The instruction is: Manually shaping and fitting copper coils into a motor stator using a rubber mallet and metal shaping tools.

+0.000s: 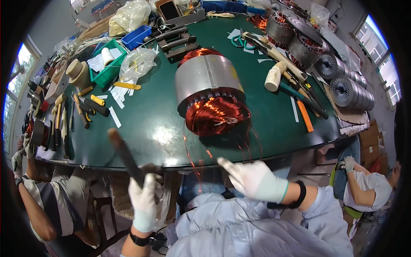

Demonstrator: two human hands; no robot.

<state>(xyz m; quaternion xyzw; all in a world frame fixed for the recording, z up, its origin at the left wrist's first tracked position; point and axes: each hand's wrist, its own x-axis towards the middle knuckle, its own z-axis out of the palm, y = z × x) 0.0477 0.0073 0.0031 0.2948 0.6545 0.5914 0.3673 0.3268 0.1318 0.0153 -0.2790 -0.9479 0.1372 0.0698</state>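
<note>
A stator (209, 79) with a bare metal shell lies on its side on the green table, a thick bundle of red-brown copper winding (214, 115) bulging from its near end. Loose copper wires hang from the bundle toward the table's front edge. My left hand (145, 197), in a white glove, is closed around a dark stick-shaped tool (126, 156) with a brownish tip; motion blurs it, so its exact kind is unclear. Near the front edge, beside the hanging wires, is my gloved right hand (252, 177). Its index finger stretches out leftward, and I see nothing held in it.
Left on the table are a green bin (107, 64), a plastic bag (137, 64) and several hand tools. To the right lie a pale mallet (275, 77), scissors (242, 41), an orange strip (305, 116) and more stators (304, 49). Co-workers sit at both sides.
</note>
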